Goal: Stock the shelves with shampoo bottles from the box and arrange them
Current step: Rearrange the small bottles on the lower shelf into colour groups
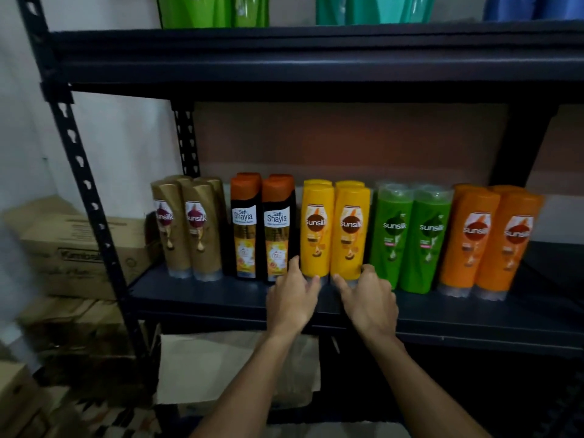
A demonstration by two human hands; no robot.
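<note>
- The step in hand looks like the arranging: squaring the pair of yellow bottles on the shelf [202, 292], which stand upright between the black bottles [262, 229] and the green bottles [410, 238].
- To do it well, I would move both as one block, pushing low at the clear bases, not at the tops. These bottles are tall and narrow and would tip onto the row behind them.
- Keep the labels facing out and the fronts level with the neighbouring pairs. Leave a small gap on each side so that nothing rubs the black or green bottles.
- The left grip [294, 298] is spread. Its forefinger lies straight up the left flank of the left yellow bottle [317, 229], just beside the nearest black bottle, and the thumb touches the base in front.
- The right grip [369, 298] is half closed on the right yellow bottle [350, 232], with the thumb on the front of the base and the fingers curled round its right flank, next to the green bottles.
- Motion blur hides how firmly either grip presses.
</note>
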